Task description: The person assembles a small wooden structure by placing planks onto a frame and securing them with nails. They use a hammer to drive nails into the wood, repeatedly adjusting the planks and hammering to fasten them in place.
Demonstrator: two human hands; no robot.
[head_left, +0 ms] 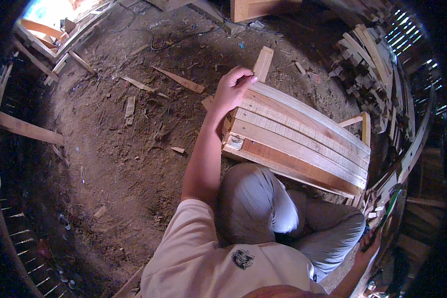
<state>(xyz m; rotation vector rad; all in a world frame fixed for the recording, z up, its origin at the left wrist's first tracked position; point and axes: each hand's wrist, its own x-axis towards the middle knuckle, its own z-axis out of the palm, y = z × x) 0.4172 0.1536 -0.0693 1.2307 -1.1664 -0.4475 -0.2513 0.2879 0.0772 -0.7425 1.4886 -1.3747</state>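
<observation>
A slatted wooden bench or small table [303, 134] stands in front of my knees, its long slats running from the near left to the far right. Over its far left corner is my left hand [233, 89], with thumb and fingers pinched together at the edge of the outermost slat. Whatever the pinch holds is too small to see. A wooden leg or upright piece [264, 62] juts out beyond that corner. Down at my right side, my right hand [368, 246] curls its fingers at something dark beside a cluttered wooden ledge; what it grips is hidden in shadow.
Offcuts and wood scraps [178, 79] lie scattered over the dirt floor [119, 159]. A stack of timber [370, 64] leans at the far right. Planks and small pieces line the right-hand ledge [397, 179]. One board [27, 128] sticks in from the left wall.
</observation>
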